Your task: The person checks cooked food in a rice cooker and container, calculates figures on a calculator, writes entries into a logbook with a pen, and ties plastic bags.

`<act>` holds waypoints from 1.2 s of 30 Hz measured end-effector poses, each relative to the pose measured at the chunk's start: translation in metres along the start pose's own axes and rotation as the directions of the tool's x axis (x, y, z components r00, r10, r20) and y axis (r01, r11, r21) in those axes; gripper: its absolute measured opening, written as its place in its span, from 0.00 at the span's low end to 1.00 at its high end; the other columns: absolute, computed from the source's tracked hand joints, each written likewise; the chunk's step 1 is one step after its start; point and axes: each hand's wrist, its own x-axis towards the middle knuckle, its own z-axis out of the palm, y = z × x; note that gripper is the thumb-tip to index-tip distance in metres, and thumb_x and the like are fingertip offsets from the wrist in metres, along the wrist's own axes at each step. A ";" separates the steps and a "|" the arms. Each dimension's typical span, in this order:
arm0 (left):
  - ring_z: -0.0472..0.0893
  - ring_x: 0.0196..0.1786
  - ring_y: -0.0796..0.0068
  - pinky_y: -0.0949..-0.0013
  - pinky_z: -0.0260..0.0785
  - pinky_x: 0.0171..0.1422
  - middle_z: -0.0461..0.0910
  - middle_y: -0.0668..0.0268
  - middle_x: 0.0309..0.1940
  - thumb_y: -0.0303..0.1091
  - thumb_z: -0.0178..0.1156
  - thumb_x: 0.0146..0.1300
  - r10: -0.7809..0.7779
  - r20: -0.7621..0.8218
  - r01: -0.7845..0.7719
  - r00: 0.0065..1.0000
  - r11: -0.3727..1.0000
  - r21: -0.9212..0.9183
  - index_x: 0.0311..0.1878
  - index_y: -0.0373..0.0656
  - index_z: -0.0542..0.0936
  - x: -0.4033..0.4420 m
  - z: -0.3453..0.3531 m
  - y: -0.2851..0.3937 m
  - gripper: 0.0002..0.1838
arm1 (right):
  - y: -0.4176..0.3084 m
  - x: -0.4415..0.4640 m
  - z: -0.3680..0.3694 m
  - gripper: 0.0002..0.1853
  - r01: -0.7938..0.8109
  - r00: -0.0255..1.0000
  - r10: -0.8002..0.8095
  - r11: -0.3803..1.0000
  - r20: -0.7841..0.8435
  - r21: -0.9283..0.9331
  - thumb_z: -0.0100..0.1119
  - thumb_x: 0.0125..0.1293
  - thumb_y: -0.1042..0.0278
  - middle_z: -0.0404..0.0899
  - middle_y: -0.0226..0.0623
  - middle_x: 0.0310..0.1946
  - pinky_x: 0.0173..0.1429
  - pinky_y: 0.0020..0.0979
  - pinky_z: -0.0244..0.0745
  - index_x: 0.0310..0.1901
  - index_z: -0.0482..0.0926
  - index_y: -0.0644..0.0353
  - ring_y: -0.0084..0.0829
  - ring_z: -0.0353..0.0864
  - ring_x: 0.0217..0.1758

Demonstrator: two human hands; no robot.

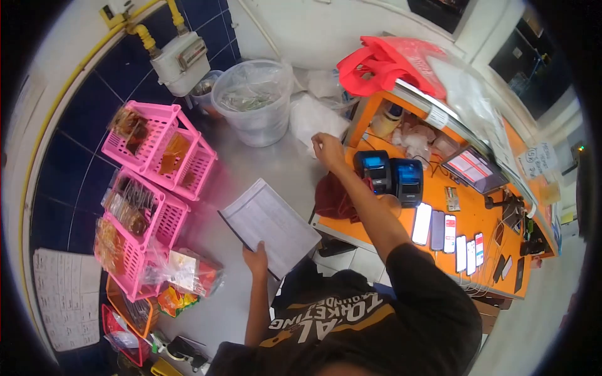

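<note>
Printed sheets with a dark backing [273, 229] lie tilted over the metal counter, in front of my body. My left hand [255, 258] grips their lower left edge, with the thumb on top of the paper. My right hand [327, 150] is raised at the far side of the counter, its fingers curled together. It is beside a white plastic bag [316, 119]; whether anything small is in the fingers is hidden. A dark red cloth [335, 197] lies under my right forearm, close to two black label printers [406, 182].
Pink baskets [141, 235] of packaged food stand along the left wall. A clear bucket [254, 103] is at the back. On the orange desk [401, 260] at right are several lit phones [422, 224] and a tablet [473, 169]. A red bag [389, 66] tops the shelf.
</note>
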 end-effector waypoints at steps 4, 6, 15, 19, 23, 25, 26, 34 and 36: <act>0.80 0.60 0.35 0.51 0.70 0.69 0.80 0.34 0.56 0.34 0.73 0.58 -0.049 -0.048 0.059 0.998 0.971 0.233 0.67 0.21 0.69 0.000 -0.003 0.033 0.39 | 0.044 0.060 0.040 0.12 0.067 0.960 -0.015 0.982 0.279 -0.176 0.68 0.63 0.63 0.87 0.47 0.42 0.55 0.45 0.80 0.45 0.87 0.60 0.49 0.86 0.50; 0.78 0.62 0.36 0.49 0.68 0.71 0.77 0.34 0.58 0.35 0.72 0.59 -0.001 -0.038 0.014 0.999 0.933 0.360 0.70 0.21 0.64 0.003 -0.005 0.046 0.42 | 0.055 0.069 0.056 0.16 0.094 0.944 -0.019 0.972 0.330 -0.214 0.72 0.60 0.59 0.86 0.46 0.43 0.55 0.46 0.80 0.45 0.87 0.59 0.49 0.85 0.50; 0.79 0.59 0.43 0.49 0.69 0.68 0.79 0.42 0.56 0.32 0.67 0.65 0.443 0.075 -0.449 0.893 0.875 0.183 0.68 0.28 0.70 0.097 0.102 0.142 0.31 | 0.060 0.075 0.095 0.12 0.283 0.900 -0.024 0.792 0.436 -0.540 0.69 0.56 0.62 0.84 0.45 0.44 0.51 0.43 0.85 0.39 0.86 0.60 0.46 0.86 0.49; 0.84 0.56 0.47 0.53 0.76 0.62 0.79 0.41 0.60 0.40 0.67 0.66 0.279 0.277 -0.286 0.920 0.958 -0.016 0.66 0.29 0.71 0.146 0.208 0.198 0.31 | 0.042 0.073 0.098 0.11 0.442 0.819 -0.080 0.719 0.568 -0.537 0.71 0.56 0.58 0.85 0.42 0.35 0.46 0.44 0.83 0.33 0.86 0.57 0.44 0.86 0.44; 0.86 0.57 0.47 0.55 0.77 0.61 0.83 0.41 0.58 0.46 0.66 0.68 0.083 0.257 -0.133 0.963 0.974 0.184 0.65 0.30 0.74 0.178 0.265 0.219 0.31 | 0.051 0.085 0.084 0.09 0.311 0.862 -0.069 0.855 0.501 -0.416 0.67 0.57 0.62 0.86 0.45 0.31 0.43 0.45 0.83 0.32 0.86 0.58 0.49 0.88 0.37; 0.87 0.54 0.48 0.56 0.78 0.59 0.85 0.43 0.53 0.46 0.67 0.68 0.126 0.327 -0.172 0.937 0.979 0.114 0.63 0.31 0.76 0.180 0.270 0.227 0.30 | 0.058 0.091 0.074 0.08 0.264 0.854 -0.021 0.879 0.519 -0.398 0.68 0.56 0.63 0.87 0.48 0.30 0.42 0.45 0.83 0.32 0.86 0.58 0.50 0.88 0.36; 0.88 0.51 0.49 0.57 0.79 0.58 0.87 0.45 0.49 0.47 0.67 0.68 0.170 0.388 -0.207 0.906 0.977 0.055 0.61 0.32 0.78 0.178 0.267 0.223 0.29 | 0.062 0.090 0.065 0.09 0.273 0.868 -0.098 0.914 0.487 -0.302 0.67 0.57 0.64 0.87 0.49 0.30 0.42 0.44 0.82 0.33 0.85 0.61 0.51 0.88 0.35; 0.89 0.35 0.60 0.58 0.81 0.44 0.88 0.52 0.34 0.39 0.63 0.72 0.137 0.350 -0.126 0.927 0.991 -0.054 0.42 0.34 0.80 0.178 0.271 0.163 0.14 | 0.064 0.074 0.030 0.10 -0.013 0.946 -0.001 0.999 0.325 0.041 0.72 0.63 0.72 0.85 0.46 0.28 0.38 0.38 0.80 0.40 0.80 0.66 0.39 0.88 0.31; 0.88 0.31 0.64 0.60 0.81 0.39 0.88 0.53 0.31 0.36 0.62 0.73 0.060 0.343 -0.016 0.938 0.992 -0.128 0.40 0.34 0.79 0.174 0.266 0.169 0.12 | 0.060 0.074 0.026 0.13 0.000 0.948 -0.019 0.998 0.319 0.058 0.74 0.62 0.73 0.85 0.45 0.28 0.37 0.38 0.79 0.41 0.78 0.64 0.41 0.86 0.30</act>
